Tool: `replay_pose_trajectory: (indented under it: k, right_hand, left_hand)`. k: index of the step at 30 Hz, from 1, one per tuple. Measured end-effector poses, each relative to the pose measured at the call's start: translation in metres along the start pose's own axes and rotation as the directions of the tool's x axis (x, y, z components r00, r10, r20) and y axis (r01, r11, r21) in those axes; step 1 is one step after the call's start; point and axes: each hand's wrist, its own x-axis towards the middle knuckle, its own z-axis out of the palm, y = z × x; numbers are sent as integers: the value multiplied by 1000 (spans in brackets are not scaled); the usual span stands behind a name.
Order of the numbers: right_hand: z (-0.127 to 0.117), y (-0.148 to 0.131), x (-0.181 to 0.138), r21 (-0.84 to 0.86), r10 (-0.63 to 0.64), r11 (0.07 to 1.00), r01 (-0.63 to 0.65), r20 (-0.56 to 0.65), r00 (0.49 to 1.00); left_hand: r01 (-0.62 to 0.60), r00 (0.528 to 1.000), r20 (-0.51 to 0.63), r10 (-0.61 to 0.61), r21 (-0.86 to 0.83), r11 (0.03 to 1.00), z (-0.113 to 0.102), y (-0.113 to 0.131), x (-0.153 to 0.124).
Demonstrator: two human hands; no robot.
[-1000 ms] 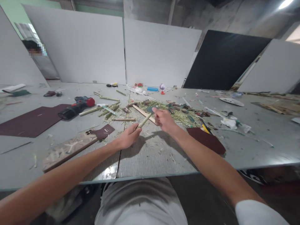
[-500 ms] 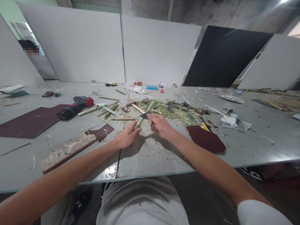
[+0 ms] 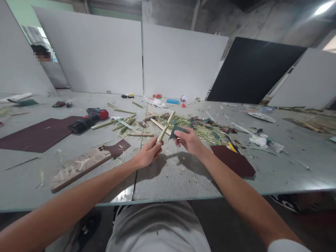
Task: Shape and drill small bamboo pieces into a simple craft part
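Pale green stalk (image 3: 166,126): in front of me above the table (image 3: 173,183), long axis slanting away and to the right.
Left hand (image 3: 150,153): I have it closed round the stalk's near end, the far length uncovered.
Dark green piece (image 3: 178,132): just right of the stalk's middle, its corner seemingly apart from it.
Right hand (image 3: 191,140): I pinch the piece between thumb and fingers, further from the stalk than my left.
Shavings (image 3: 210,133): heaped beyond both hands.
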Motion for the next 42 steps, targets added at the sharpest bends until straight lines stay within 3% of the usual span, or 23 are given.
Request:
replay_pose_trajectory:
  k: [2, 5, 8, 10, 12, 17, 20, 23, 26, 33, 36, 38, 42]
  right_hand:
    - [6, 0, -3, 22, -4, 1000, 3, 61, 998]
    - [11, -3, -6, 244, 85, 962, -122, 157, 984]
    - [14, -7, -9, 499, 200, 807, -315, 272, 941]
    - [16, -9, -11, 561, 254, 721, -406, 330, 909]
    - [19, -8, -13, 541, 307, 695, -475, 374, 875]
    - [27, -2, -13, 384, 430, 728, -567, 389, 815]
    - [30, 4, -10, 240, 471, 802, -547, 310, 826]
    - [31, 9, -7, -3, 286, 958, -288, 130, 949]
    - [29, 13, -6, -338, 9, 941, 8, 47, 999]
    - [24, 21, -4, -452, -9, 891, 48, 87, 996]
    - [18, 16, -4, -553, -171, 822, 135, -14, 985]
    - [13, 11, -4, -615, -311, 766, 188, -97, 945]
    - [9, 4, -5, -755, -510, 577, 312, -35, 859]
  left_hand:
    - [-38, 999, -20, 38, -35, 999, 0, 1, 2]
    - [-26, 998, -68, 18, -119, 993, -1, 5, 3]
    - [-43, 991, -128, 25, -135, 990, -3, 10, 3]
    - [-81, 985, -157, 67, -80, 993, -4, 12, 3]
    - [-111, 981, -164, 108, -10, 994, -4, 13, 2]
    - [-118, 975, -173, 142, 142, 983, -3, 11, 3]
    - [-102, 949, -267, 170, 253, 962, -5, 9, 5]
    - [-84, 933, -306, 190, 328, 941, -9, 9, 6]
    - [-68, 941, -284, 185, 377, 924, -10, 10, 6]
    - [-36, 944, -278, 177, 448, 893, -7, 10, 7]
    - [8, 946, -299, 123, 403, 915, -8, 8, 6]
    - [32, 957, -280, 71, 345, 938, -8, 6, 6]
    - [30, 972, -233, 44, 305, 952, -5, 2, 8]
